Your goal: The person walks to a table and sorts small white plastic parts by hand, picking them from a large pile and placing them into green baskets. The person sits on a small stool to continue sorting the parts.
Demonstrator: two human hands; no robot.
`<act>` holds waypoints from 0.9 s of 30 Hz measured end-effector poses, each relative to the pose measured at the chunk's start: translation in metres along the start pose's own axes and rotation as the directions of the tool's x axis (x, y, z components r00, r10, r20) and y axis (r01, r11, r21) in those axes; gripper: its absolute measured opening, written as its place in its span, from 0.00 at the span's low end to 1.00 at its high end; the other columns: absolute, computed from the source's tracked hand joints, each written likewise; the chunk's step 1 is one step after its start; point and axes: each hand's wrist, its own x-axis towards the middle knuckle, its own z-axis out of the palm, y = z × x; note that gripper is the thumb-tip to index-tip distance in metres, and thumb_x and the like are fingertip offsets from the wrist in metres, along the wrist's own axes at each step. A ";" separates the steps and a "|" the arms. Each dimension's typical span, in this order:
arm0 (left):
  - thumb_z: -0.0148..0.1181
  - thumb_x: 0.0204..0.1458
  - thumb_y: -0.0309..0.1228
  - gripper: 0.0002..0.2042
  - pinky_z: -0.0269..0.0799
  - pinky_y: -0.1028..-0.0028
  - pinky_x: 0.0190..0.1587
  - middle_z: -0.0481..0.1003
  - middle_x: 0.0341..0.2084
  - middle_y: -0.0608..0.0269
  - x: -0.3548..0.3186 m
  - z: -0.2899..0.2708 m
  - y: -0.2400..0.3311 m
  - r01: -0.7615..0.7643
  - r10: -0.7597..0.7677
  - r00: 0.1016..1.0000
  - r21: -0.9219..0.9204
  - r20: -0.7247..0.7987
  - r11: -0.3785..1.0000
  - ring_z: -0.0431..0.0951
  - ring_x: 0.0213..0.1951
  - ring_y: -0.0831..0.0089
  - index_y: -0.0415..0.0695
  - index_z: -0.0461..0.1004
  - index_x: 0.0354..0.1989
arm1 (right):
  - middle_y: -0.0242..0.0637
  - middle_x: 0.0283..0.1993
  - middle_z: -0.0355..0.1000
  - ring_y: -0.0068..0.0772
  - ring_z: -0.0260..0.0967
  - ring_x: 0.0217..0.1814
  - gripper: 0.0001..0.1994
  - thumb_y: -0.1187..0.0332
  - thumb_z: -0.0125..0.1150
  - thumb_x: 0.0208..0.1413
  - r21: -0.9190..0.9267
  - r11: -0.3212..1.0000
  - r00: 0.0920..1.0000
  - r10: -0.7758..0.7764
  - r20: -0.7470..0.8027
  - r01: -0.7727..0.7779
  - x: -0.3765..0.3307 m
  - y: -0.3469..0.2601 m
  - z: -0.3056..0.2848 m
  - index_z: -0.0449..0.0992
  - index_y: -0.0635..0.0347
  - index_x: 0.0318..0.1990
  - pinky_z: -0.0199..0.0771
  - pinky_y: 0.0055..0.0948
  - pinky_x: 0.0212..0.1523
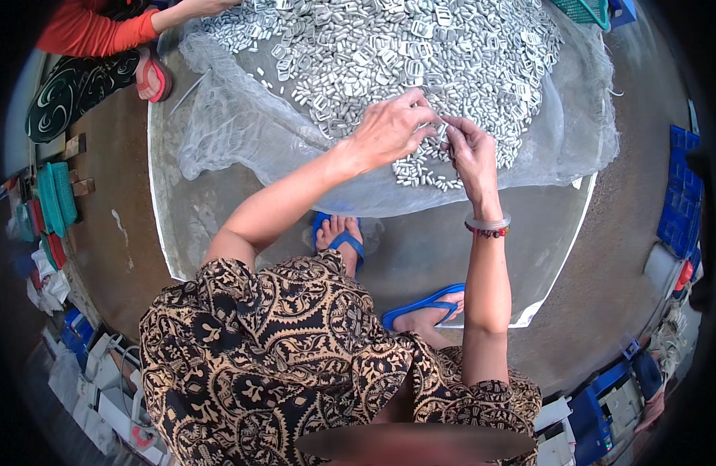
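A big heap of small silver-grey metal pieces (389,54) lies on a translucent mesh sheet (233,132) spread over a grey metal sheet (179,225) on the floor. My left hand (389,128) and my right hand (468,151) meet at the near edge of the heap, fingertips pinched together around one small metal piece (442,130). Bead and clear bangles circle my right wrist. Below the hands, my feet in blue flip-flops (424,304) rest on the metal sheet.
Another person in an orange sleeve (94,31) and a red sandal sits at the top left and reaches into the heap. Blue crates (680,194) stand at the right, teal baskets (55,194) at the left, a teal basket at the top right.
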 end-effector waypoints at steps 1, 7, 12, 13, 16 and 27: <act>0.62 0.46 0.31 0.07 0.71 0.67 0.32 0.71 0.30 0.63 -0.002 0.004 -0.001 0.054 -0.054 0.998 -0.007 -0.012 0.999 0.75 0.30 0.62 0.47 0.78 0.34 | 0.28 0.20 0.68 0.14 0.59 0.19 0.11 0.71 0.50 0.57 0.046 0.999 1.000 0.021 0.005 -0.022 0.001 -0.003 0.004 0.76 0.65 0.43 0.58 0.18 0.21; 0.60 0.48 0.29 0.05 0.70 0.69 0.31 0.73 0.28 0.61 0.000 0.014 -0.018 0.153 -0.170 0.969 -0.103 -0.182 0.983 0.75 0.29 0.63 0.44 0.78 0.31 | 0.29 0.24 0.69 0.11 0.60 0.20 0.11 0.71 0.52 0.56 0.478 0.806 0.923 0.208 0.324 -0.349 -0.010 -0.006 0.059 0.74 0.65 0.43 0.56 0.12 0.17; 0.60 0.49 0.32 0.08 0.70 0.67 0.34 0.71 0.26 0.61 -0.005 -0.006 -0.028 0.263 -0.284 0.953 -0.174 -0.105 0.949 0.74 0.31 0.63 0.48 0.79 0.37 | 0.29 0.24 0.70 0.10 0.61 0.20 0.10 0.70 0.52 0.57 0.402 0.869 0.957 0.257 0.135 -0.290 0.002 0.014 0.050 0.75 0.63 0.43 0.55 0.11 0.16; 0.59 0.49 0.33 0.11 0.70 0.66 0.35 0.69 0.27 0.61 -0.009 -0.009 -0.027 0.302 -0.299 0.953 -0.086 0.044 0.949 0.73 0.31 0.64 0.52 0.78 0.42 | 0.28 0.24 0.70 0.11 0.62 0.20 0.10 0.70 0.52 0.57 0.381 0.881 0.960 0.251 0.126 -0.281 0.006 0.016 0.044 0.75 0.63 0.43 0.55 0.11 0.16; 0.60 0.48 0.29 0.13 0.68 0.68 0.33 0.68 0.26 0.62 -0.019 -0.004 -0.021 0.118 -0.112 0.991 -0.080 0.074 0.990 0.72 0.29 0.65 0.51 0.78 0.43 | 0.28 0.24 0.69 0.11 0.64 0.22 0.09 0.70 0.52 0.58 0.387 0.884 0.964 0.238 0.115 -0.264 0.011 0.018 0.035 0.75 0.62 0.42 0.56 0.11 0.17; 0.63 0.44 0.27 0.09 0.68 0.67 0.40 0.71 0.30 0.58 -0.013 0.010 -0.027 0.248 -0.249 0.968 -0.236 0.028 0.940 0.74 0.35 0.61 0.41 0.77 0.35 | 0.30 0.24 0.69 0.13 0.63 0.21 0.09 0.71 0.52 0.57 0.508 0.832 0.972 0.229 0.050 -0.222 0.010 0.024 0.044 0.74 0.65 0.41 0.57 0.12 0.16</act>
